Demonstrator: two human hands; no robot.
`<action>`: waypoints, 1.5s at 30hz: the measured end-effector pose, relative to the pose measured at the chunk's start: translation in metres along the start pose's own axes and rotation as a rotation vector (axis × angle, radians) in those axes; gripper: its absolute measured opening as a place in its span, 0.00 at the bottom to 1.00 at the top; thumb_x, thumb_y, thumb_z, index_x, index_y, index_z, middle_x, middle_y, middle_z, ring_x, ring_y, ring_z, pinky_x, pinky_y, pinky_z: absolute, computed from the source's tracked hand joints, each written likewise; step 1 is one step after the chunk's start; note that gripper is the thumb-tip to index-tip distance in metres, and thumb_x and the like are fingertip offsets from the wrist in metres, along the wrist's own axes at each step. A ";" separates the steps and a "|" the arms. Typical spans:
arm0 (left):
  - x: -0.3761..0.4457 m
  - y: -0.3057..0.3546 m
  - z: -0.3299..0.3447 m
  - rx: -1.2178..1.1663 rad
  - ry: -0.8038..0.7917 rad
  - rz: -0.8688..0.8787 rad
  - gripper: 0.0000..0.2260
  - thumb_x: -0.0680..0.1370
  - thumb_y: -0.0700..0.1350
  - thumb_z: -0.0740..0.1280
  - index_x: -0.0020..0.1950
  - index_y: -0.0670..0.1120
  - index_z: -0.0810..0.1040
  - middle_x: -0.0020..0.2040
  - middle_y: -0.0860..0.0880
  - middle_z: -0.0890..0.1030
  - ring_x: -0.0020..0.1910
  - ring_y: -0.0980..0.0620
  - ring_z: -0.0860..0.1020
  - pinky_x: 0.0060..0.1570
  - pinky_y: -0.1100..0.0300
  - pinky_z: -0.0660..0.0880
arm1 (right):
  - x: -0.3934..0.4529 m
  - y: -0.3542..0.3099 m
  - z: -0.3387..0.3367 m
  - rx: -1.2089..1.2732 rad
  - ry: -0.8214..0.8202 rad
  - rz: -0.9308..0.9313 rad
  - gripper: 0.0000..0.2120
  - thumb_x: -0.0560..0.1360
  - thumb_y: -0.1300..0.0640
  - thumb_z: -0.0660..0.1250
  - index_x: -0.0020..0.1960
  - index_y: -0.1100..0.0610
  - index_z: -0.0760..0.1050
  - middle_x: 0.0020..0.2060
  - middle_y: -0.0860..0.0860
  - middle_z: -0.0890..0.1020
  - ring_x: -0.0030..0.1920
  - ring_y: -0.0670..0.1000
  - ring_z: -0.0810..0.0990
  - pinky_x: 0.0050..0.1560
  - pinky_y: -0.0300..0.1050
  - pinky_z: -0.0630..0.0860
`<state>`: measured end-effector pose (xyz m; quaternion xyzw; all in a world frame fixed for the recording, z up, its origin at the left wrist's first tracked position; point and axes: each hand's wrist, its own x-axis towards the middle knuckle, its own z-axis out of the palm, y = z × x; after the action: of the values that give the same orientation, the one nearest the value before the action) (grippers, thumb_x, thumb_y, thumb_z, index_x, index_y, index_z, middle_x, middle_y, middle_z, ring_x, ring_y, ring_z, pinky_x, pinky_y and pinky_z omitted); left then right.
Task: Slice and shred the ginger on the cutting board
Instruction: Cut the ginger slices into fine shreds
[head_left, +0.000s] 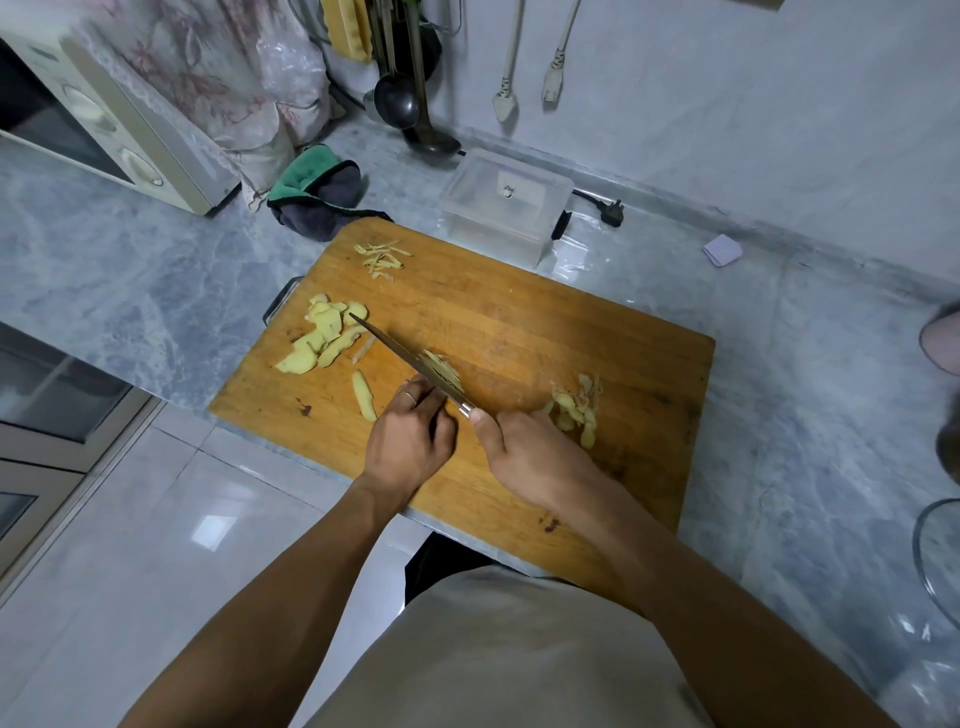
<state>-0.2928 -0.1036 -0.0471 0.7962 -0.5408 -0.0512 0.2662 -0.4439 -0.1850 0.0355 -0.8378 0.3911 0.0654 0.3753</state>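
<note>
Ginger shreds (442, 370) under knife (400, 356) (right hand (524, 449) grips handle); left hand (410, 441) steadies; slices (322, 338) beside.

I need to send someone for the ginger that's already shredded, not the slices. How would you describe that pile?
Start at the wooden cutting board and go to its far corner by the green cloth. The shredded ginger lies there: thin pale strips, unlike the broad flat ginger slices nearer the knife tip.
</note>
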 end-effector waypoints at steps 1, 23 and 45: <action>0.000 0.001 0.000 0.001 0.000 -0.005 0.11 0.73 0.38 0.67 0.53 0.39 0.83 0.54 0.40 0.81 0.48 0.40 0.82 0.35 0.58 0.76 | 0.001 0.000 0.001 0.005 -0.001 0.004 0.27 0.84 0.38 0.47 0.41 0.55 0.72 0.40 0.57 0.80 0.42 0.58 0.80 0.43 0.52 0.77; -0.002 -0.002 0.005 0.029 -0.019 -0.001 0.17 0.77 0.45 0.57 0.52 0.39 0.83 0.56 0.41 0.81 0.54 0.42 0.80 0.41 0.55 0.78 | -0.004 -0.001 0.009 0.038 -0.009 0.050 0.29 0.84 0.38 0.45 0.40 0.56 0.72 0.37 0.54 0.78 0.43 0.58 0.79 0.40 0.48 0.72; -0.011 -0.001 0.011 0.048 -0.051 -0.022 0.19 0.77 0.45 0.57 0.57 0.36 0.82 0.61 0.37 0.79 0.62 0.37 0.76 0.60 0.45 0.75 | 0.005 0.005 0.006 0.068 0.000 -0.001 0.31 0.85 0.40 0.45 0.33 0.54 0.70 0.32 0.53 0.77 0.36 0.53 0.78 0.40 0.46 0.69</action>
<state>-0.3006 -0.0977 -0.0590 0.8068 -0.5397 -0.0614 0.2326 -0.4426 -0.1860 0.0260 -0.8247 0.3929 0.0519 0.4034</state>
